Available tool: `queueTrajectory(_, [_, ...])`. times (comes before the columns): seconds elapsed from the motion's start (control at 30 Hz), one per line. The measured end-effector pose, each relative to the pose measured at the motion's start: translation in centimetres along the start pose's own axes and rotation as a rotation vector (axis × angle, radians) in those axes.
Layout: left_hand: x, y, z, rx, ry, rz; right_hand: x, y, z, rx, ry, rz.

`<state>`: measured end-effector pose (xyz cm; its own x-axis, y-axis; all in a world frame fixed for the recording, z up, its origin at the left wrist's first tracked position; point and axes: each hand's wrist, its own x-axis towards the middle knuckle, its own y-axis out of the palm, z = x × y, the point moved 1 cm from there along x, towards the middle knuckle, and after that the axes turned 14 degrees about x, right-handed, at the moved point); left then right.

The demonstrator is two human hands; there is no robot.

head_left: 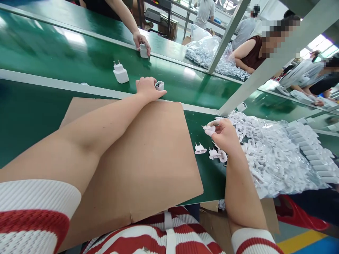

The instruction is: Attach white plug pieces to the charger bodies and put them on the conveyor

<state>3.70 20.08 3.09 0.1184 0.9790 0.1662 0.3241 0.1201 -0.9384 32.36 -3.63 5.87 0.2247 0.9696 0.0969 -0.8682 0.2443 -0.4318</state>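
My left hand [148, 88] reaches over the green conveyor belt, fingers and thumb closed around a white charger body [160, 85] whose open end faces me. To its left on the belt stands a complete white charger [121, 73] with two pins pointing up. At the edge of a plastic bag, my right hand [224, 135] pinches a white two-pin plug piece [209, 130]. Just below that hand, more plug pieces [200, 149] lie on the green table. A brown cardboard sheet [156, 155] lies under my left forearm.
A clear bag heaped with white plug pieces [275, 158] fills the right side, beside rows of white parts [312, 148]. A slanted metal post [246, 84] rises from the belt's edge. Across the belt, a co-worker's hand [142, 43] holds a white charger; other people work behind.
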Motion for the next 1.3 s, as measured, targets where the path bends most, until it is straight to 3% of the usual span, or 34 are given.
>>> queueTrajectory(0.1, [-1.0, -0.3, -1.6, -0.028, 0.001, 0.033, 0.4, 0.9, 0.2, 0.369, 0.143, 0.013])
queueTrajectory(0.2, [-4.6, -1.1, -2.8, -0.153, 0.188, 0.082, 0.4, 1.2, 0.8, 0.563, 0.260, 0.092])
queueTrajectory(0.3, [-9.0, -2.1, -3.2, -0.276, 0.427, 0.239, 0.1, 1.2, 1.4, 0.625, 0.317, 0.157])
queueTrajectory(0.4, [-12.0, -3.2, -2.6, -0.262, 0.682, 0.446, -0.4, 1.5, 2.1, 0.658, 0.331, 0.189])
queueTrajectory(0.5, [-13.7, -3.9, -1.7, -0.221, 0.758, 0.626, -0.9, 2.2, 2.6, 0.668, 0.309, 0.227])
queueTrajectory(0.73, [-17.9, -1.6, -2.5, -0.317, 0.277, 0.292, -1.7, 4.0, 2.8, 0.561, 0.127, 0.130])
queueTrajectory(0.83, [-18.4, -0.9, -2.7, -0.411, 0.402, 0.265, -2.1, 4.6, 3.0, 0.583, 0.089, 0.115])
queueTrajectory(0.93, [-18.2, -0.7, -2.5, -0.540, 0.591, 0.329, -2.3, 5.2, 3.2, 0.571, 0.010, 0.143])
queueTrajectory(1.03, [-18.0, -0.6, -2.2, -0.642, 0.568, 0.333, -2.2, 5.6, 3.1, 0.438, -0.120, 0.149])
queueTrajectory(1.2, [-17.9, -0.5, -2.3, -0.672, 0.553, 0.335, -2.7, 5.1, 2.9, 0.162, -0.272, -0.006])
queueTrajectory(1.3, [-17.9, -0.5, -2.4, -0.668, 0.582, 0.307, -3.5, 5.1, 3.6, -0.010, -0.387, 0.072])
